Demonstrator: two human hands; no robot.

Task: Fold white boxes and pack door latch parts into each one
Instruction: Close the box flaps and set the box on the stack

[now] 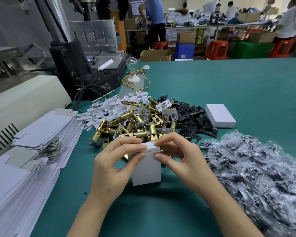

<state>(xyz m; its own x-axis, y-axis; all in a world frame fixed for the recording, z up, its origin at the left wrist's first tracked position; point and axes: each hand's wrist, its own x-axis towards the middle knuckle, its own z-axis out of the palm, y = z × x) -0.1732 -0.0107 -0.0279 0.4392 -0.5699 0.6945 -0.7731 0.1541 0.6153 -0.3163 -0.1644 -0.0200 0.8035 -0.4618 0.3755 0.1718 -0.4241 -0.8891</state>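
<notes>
Teal matting (229,86), smooth and dull, covers the bench, and at its middle lies a heap of brass latch bolts (137,124), shiny cylinders with flat slotted tongues, tangled every way. Just nearer than the heap the white box (146,170) stands on end, a plain matte card carton with crisp edges; whether its lower end touches the mat I cannot tell. Its top flap is bent over toward the heap. The left hand (113,168) grips the box from the side, forefinger laid across the flap and thumb curled against the front panel, the other fingers bent behind. The right hand (183,161) pinches the opposite top corner between thumb and forefinger, its remaining fingers loosely curled beside the carton. Mixed into the heap's far edge are silver faceplates (167,113) with round turn pieces, and touching its right side sprawl black strike plates (193,120), flat and angular. Right of those, well apart from the heap, a closed white carton (220,115) lies flat. Crinkled clear bags of dark screws (256,177) spread in a glossy drift to the heap's near right. Small white card inserts (108,106) scatter at its far left, and further left fans a tall stack of flat box blanks (32,151), grey on their undersides. Beyond the heap stand a bare glass bulb (131,63) on a white base and a dark metal press (85,65)
</notes>
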